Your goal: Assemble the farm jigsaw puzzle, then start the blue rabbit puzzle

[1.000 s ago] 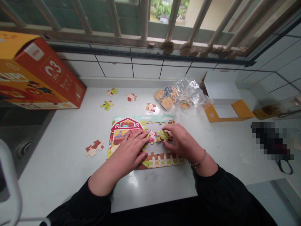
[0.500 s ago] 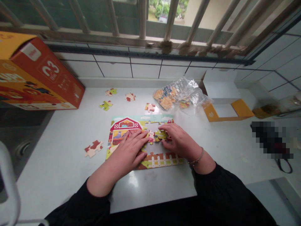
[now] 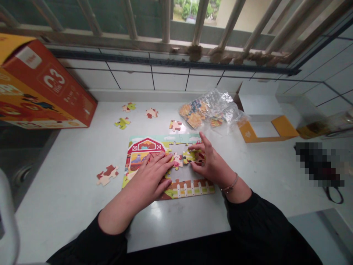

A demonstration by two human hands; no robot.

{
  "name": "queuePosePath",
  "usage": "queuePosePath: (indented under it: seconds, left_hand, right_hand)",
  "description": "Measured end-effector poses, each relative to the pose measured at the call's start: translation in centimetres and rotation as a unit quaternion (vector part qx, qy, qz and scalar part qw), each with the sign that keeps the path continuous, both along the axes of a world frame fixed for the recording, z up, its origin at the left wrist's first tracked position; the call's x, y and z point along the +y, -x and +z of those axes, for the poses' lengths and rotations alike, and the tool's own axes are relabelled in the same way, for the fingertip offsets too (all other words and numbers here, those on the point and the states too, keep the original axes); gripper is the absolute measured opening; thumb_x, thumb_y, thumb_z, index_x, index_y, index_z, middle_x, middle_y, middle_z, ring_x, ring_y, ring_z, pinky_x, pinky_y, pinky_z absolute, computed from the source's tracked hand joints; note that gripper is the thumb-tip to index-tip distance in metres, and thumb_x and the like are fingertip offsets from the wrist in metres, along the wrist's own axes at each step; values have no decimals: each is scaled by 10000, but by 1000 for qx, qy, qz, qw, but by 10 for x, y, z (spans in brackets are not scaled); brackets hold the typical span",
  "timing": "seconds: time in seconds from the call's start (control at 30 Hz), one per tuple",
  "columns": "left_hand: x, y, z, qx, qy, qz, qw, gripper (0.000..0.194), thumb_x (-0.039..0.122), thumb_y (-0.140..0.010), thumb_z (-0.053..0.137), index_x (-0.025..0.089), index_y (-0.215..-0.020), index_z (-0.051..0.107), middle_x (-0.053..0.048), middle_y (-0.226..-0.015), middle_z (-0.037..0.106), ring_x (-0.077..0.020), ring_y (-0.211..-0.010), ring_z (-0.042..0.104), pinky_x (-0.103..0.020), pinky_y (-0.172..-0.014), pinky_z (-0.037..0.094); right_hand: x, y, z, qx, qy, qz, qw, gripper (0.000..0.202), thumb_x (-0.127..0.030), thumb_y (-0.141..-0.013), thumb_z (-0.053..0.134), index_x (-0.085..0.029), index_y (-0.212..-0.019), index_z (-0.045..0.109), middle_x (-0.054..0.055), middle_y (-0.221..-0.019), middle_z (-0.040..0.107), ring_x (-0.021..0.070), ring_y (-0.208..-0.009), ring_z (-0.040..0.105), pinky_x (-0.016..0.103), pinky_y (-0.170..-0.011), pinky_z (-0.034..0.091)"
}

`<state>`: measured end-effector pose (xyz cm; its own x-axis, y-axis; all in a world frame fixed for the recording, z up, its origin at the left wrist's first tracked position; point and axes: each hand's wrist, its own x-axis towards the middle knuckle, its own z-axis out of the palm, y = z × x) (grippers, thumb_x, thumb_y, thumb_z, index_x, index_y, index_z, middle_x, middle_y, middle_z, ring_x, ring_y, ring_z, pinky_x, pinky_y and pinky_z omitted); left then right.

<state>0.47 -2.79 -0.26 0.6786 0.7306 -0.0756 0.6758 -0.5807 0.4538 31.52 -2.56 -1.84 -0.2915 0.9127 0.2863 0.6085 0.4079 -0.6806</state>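
Note:
A farm jigsaw puzzle [image 3: 146, 144] lies on the counter, its border and barn side joined and its grey backing showing in the middle. My left hand [image 3: 151, 175] rests flat across the barn side, fingers stretched out. Beside its fingertips sits a piece with a pink-snouted cow face [image 3: 177, 160]. My right hand [image 3: 211, 162] pinches a green and brown puzzle piece [image 3: 189, 156] between thumb and fingers, index finger raised. This piece is tilted over the open middle, slightly apart from the cow-face piece.
Loose pieces lie around the puzzle, among them a brown-patched piece [image 3: 107, 175] at left and a cream piece [image 3: 175, 125] behind. A clear bag of pieces [image 3: 195, 110], a yellow open box [image 3: 268, 129] and a large orange box [image 3: 55, 84] stand toward the back.
My right hand has drawn the green and brown piece slightly right, away from the cow-face piece, and tilted it. Its index finger has lifted. My left hand stays on the puzzle.

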Motion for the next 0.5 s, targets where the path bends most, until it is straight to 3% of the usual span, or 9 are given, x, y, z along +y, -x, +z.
queuePosePath:
  seconds: [0.17, 0.27, 0.5]
  left_hand:
    - [0, 1, -2, -9, -6, 0, 1000, 602, 284, -1080, 656, 287, -1674, 555, -122, -1808, 488, -358, -1700, 424, -732, -1407, 233]
    - [0, 1, -1, 0, 1, 2, 1000, 595, 289, -1082, 657, 290, -1668, 560, -117, -1807, 492, -356, -1704, 417, -736, -1409, 221]
    - [1, 1, 0, -5, -1, -1, 1000, 574, 286, -1092, 648, 284, -1660, 567, -120, -1805, 493, -348, -1700, 425, -727, -1415, 209]
  right_hand:
    - [-2, -2, 2, 13, 1, -24, 1000, 1187, -220, -976, 791, -336, -1850, -5, 167, -1509, 700, 330, -1370, 708, 584, -1135, 653]
    - [-3, -7, 0, 16, 7, -46, 999, 1127, -258, -990, 790, -336, -1845, 60, 151, -1442, 709, 313, -1314, 722, 556, -1105, 662]
    - [-2, -12, 0, -43, -6, -27, 999, 1161, -216, -894, 894, -334, -1816, 198, 95, -1282, 768, 339, -1213, 724, 630, -1126, 600]
